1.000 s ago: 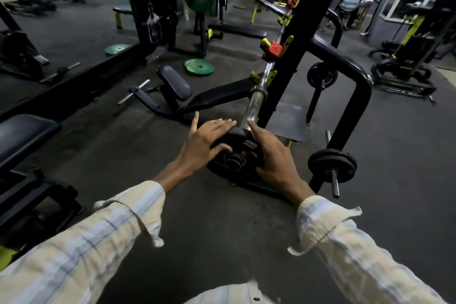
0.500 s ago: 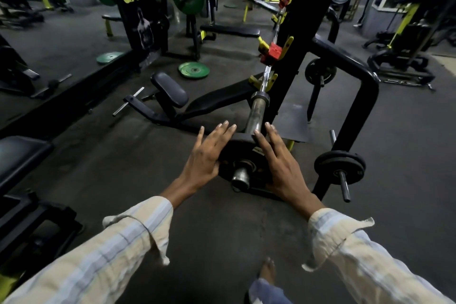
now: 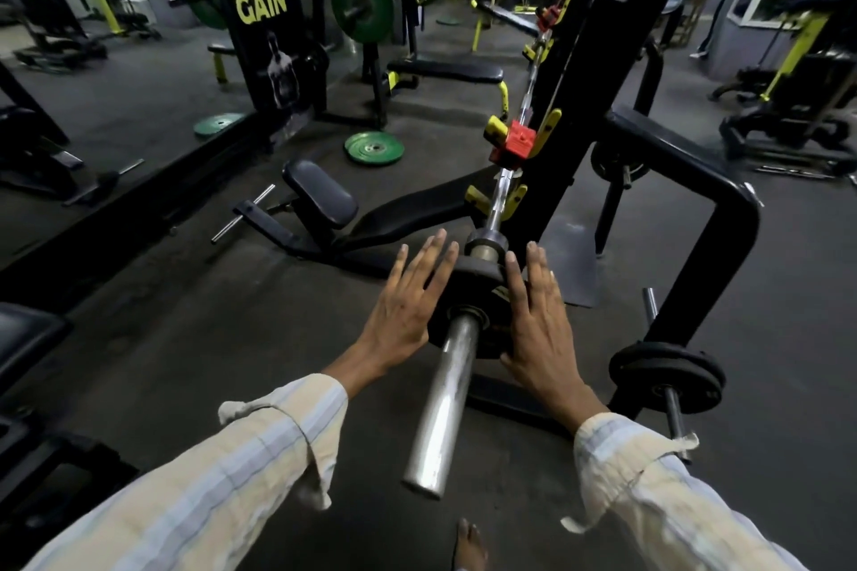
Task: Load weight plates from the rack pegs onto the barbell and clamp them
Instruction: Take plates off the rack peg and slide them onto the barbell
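A small black weight plate sits on the steel barbell sleeve, just short of the sleeve's inner collar. My left hand presses flat against the plate's left side, fingers straight. On the plate's right side my right hand does the same, so the plate is held between both palms. Further up the bar a red clamp sits by the yellow hooks. Black plates hang on a low rack peg at the right.
The black rack frame stands right of the bar, with another plate on a higher peg. A black bench lies left of the bar. A green plate rests on the floor. My bare foot shows below the sleeve's end.
The black plate has gone onto the sleeve's end and slid inward along it between both hands; much more bare sleeve now sticks out toward me.
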